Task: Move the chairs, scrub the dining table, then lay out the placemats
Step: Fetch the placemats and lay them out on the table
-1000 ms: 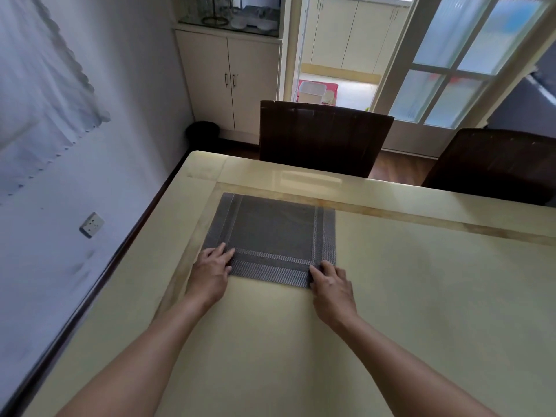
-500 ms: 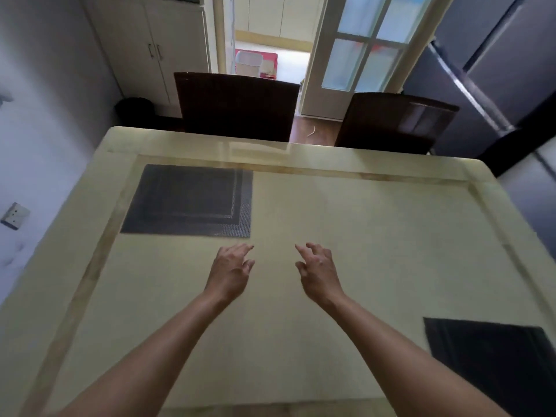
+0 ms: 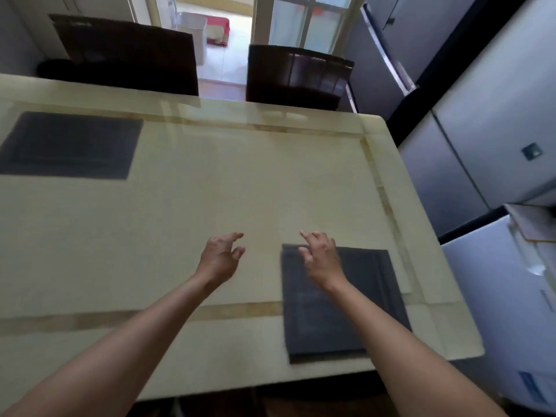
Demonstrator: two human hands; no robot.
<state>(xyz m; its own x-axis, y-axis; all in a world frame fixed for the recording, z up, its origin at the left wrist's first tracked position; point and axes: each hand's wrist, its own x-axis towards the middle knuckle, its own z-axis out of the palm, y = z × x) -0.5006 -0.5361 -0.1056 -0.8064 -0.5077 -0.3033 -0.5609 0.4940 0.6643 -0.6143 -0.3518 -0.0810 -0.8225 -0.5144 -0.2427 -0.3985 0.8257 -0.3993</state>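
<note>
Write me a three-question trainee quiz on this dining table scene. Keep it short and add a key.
1. How many chairs stand at the far side of the table?
2. True or false: the left hand grips a mat.
3. The right hand is above: A) a plate B) the near mat C) a sponge.

Key: 1. Two. 2. False; its fingers are spread and hold nothing. 3. B.
</note>
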